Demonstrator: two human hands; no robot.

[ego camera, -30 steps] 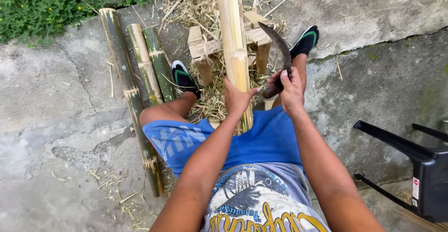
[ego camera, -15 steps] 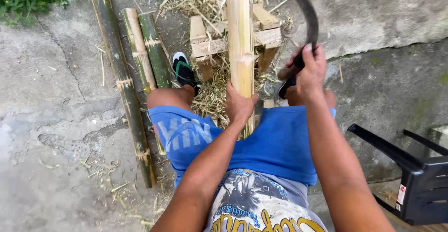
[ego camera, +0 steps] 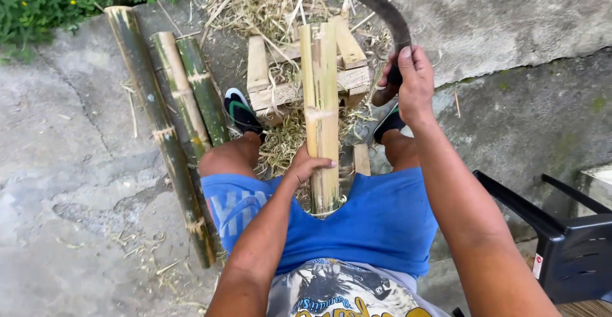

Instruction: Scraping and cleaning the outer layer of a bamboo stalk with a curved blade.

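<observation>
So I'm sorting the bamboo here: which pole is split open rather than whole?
The pale yellow split bamboo piece gripped by the left hand; the three green-and-tan poles lying on the concrete are whole.

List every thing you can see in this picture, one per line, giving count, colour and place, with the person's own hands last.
split bamboo piece: one, pale yellow, upright between the knees
curved blade: one, dark, raised at upper right
bamboo poles: three, green and tan, lying on the left
wooden stand: one, pale, beyond the feet
shavings: heap, straw-coloured, around the stand
chair: one, black, lower right
plants: green, top left
concrete ground: grey, cracked
left hand: grips the split bamboo piece
right hand: grips the blade's handle
</observation>
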